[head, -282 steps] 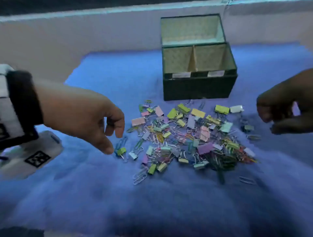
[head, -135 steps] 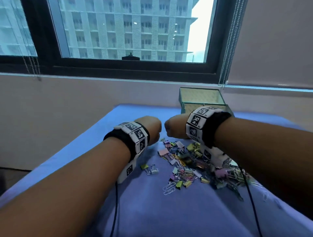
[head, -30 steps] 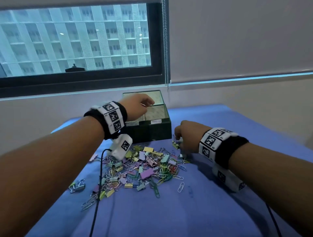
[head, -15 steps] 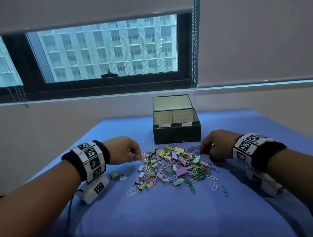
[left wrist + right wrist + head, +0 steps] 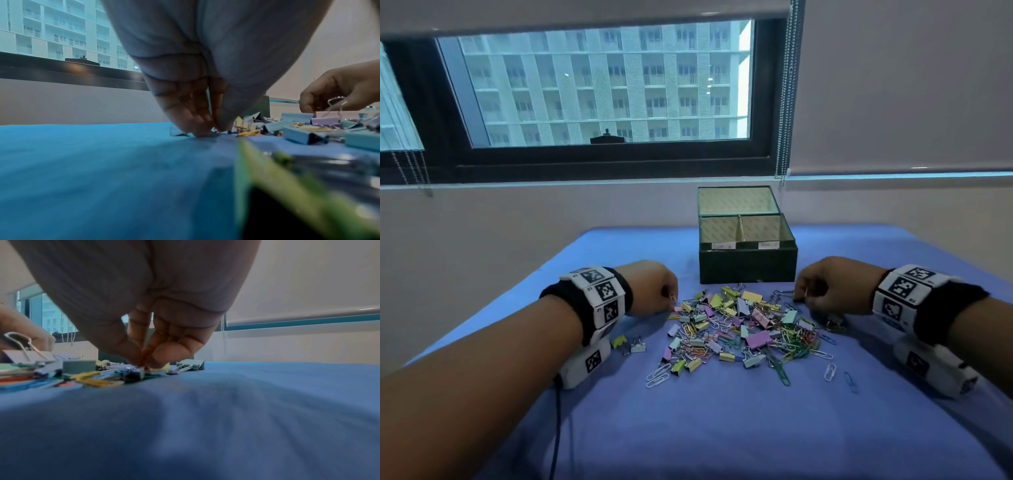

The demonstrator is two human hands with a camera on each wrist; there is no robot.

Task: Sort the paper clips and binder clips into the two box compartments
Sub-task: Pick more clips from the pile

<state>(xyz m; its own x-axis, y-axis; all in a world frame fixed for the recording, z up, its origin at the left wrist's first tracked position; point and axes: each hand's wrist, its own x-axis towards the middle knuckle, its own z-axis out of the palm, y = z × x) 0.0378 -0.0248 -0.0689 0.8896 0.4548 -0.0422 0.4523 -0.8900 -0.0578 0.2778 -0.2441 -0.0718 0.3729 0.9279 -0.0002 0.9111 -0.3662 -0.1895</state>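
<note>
Blue cloth (image 5: 722, 428) — perhaps pinched clips (image 5: 739, 329)

Both forearms extend forward, each wrist banded, flanking the clip pile (image 5: 743, 329). Left hand (image 5: 650, 286) at the pile's left edge, fingertips (image 5: 200, 129) bunched and pinching downward. Right hand (image 5: 832, 289) at the pile's right edge, fingers (image 5: 156, 356) curled, tips pinched together.

Open blue cloth (image 5: 722, 428) near; clip pile (image 5: 743, 329) blocks centre; box (image 5: 748, 270) stands beyond, its 2 compartments reachable from above.
</note>
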